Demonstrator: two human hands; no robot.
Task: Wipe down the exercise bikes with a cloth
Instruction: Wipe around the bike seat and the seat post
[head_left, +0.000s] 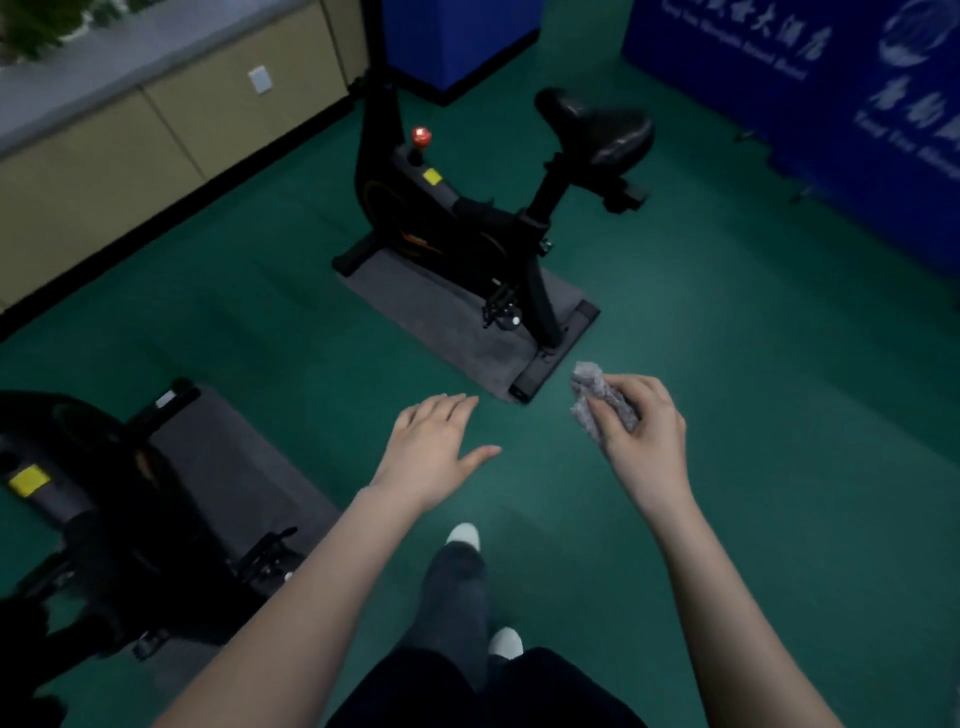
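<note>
Floor (727, 415) is green and fills most of the view. Blue banner (857, 130) at far right, beige cabinets (130, 156) along the left wall.

Two bikes, well apart:
- far bike (467, 218) up centre, upright on a grey mat (441, 312)
- near bike (104, 519) at the left edge, partly cut off, on a second mat (234, 457)

On the far bike, the saddle (597, 124) sits to the right, clear of everything.

Empty left hand (431, 452) is palm down over bare floor between the bikes. Its fingers are straight and close together, thumb out to the side.

Loaded right hand (644, 436) has its fingers curled round the cloth (592, 389). It's grey and crumpled, with a wad poking out toward the far bike's rear foot. The cloth looks near that foot but is held in the air, touching neither bike.

Progress, my read:
- No wiping contact at this moment.
- Person stands between the bikes facing the far one, so this looks like an approach to it.
- Too dark to see wet marks or streaks, so I can't tell whether either bike is done.
- I'd treat the far bike as fully left: saddle, post, frame, red knob (421, 136).
- Near bike status is unknown.
</note>
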